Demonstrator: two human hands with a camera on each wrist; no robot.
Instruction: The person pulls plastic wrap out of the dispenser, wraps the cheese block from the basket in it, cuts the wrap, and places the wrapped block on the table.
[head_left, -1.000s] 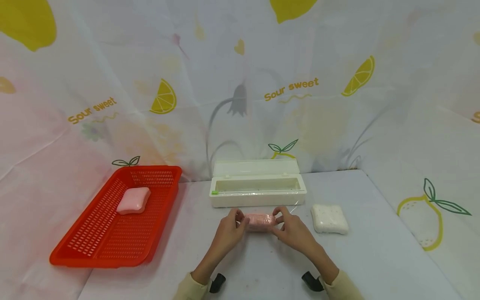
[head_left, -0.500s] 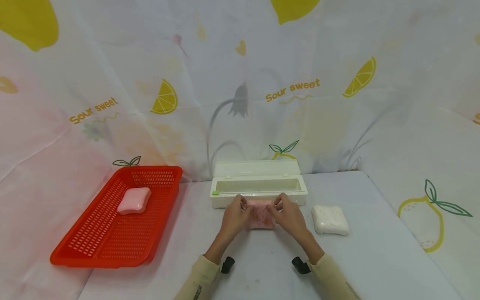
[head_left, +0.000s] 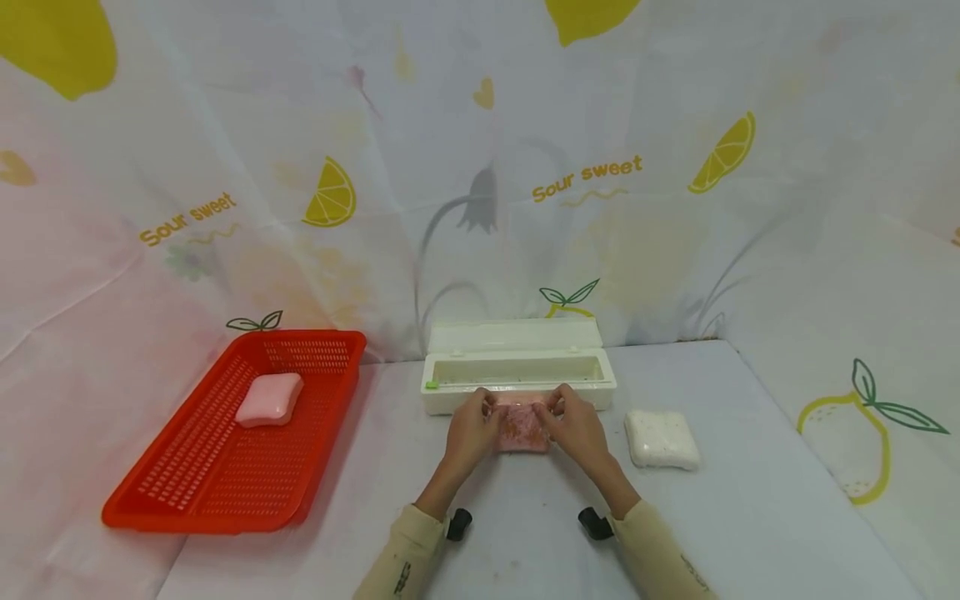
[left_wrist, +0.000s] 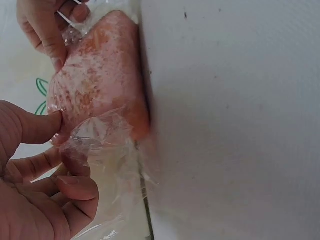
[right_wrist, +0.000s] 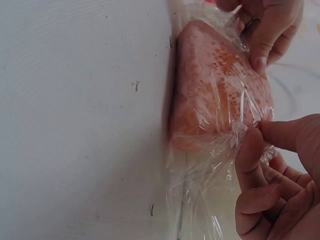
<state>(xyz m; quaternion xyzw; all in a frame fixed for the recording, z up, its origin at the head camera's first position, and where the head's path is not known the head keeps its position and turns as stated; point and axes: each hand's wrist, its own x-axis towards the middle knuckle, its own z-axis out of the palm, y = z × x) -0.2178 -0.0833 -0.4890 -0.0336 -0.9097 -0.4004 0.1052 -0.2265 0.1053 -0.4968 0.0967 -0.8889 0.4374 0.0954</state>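
Note:
A pink, mottled pillow-shaped block in clear cling film stands tipped up on its lower edge on the table, a broad face toward me. My left hand pinches its upper left corner, thumb on the near face and fingers curled behind. At the upper right corner, my right hand does the same, its thumb and forefinger gathering film in the right wrist view. Loose crinkled film spreads from the block's side there. The block's back is hidden.
Right behind the hands stands a white cling film dispenser, lid raised, with a green slider. A red basket at left holds a pink block. A white film-covered block lies at right. A printed cloth hangs behind.
The pink block has tipped up from showing a narrow side to showing its broad face. Both hands moved forward toward the dispenser with it, then shifted only slightly in the last half second.

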